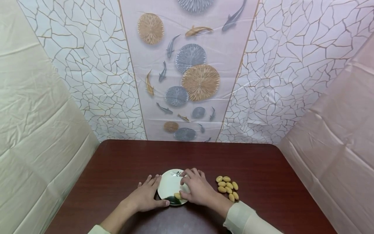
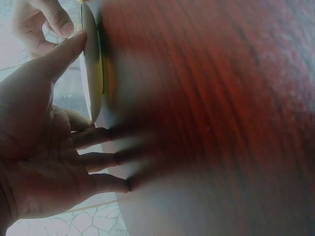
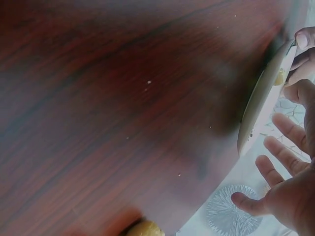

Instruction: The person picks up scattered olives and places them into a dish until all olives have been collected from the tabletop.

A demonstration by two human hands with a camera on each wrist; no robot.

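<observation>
A white plate (image 1: 168, 183) with a dark green patch and a small dark print lies on the table near its front. My left hand (image 1: 143, 197) touches the plate's left side, thumb and forefinger at the rim; in the left wrist view its other fingers reach the tabletop, spread and fairly straight. On the plate sits one small yellow oval fruit (image 1: 177, 196), its exact kind unclear. Just over the plate's right side is my right hand (image 1: 199, 188), thumb tip beside that fruit. In the right wrist view its fingers are spread apart, and no grip on the fruit shows.
Several similar yellow oval fruits (image 1: 229, 186) lie in a loose group right of the plate, beyond the right wrist. The dark red wooden table (image 1: 125, 159) has a patterned cloth (image 1: 187, 107) hanging behind it and pale cloth (image 1: 43, 130) on both sides.
</observation>
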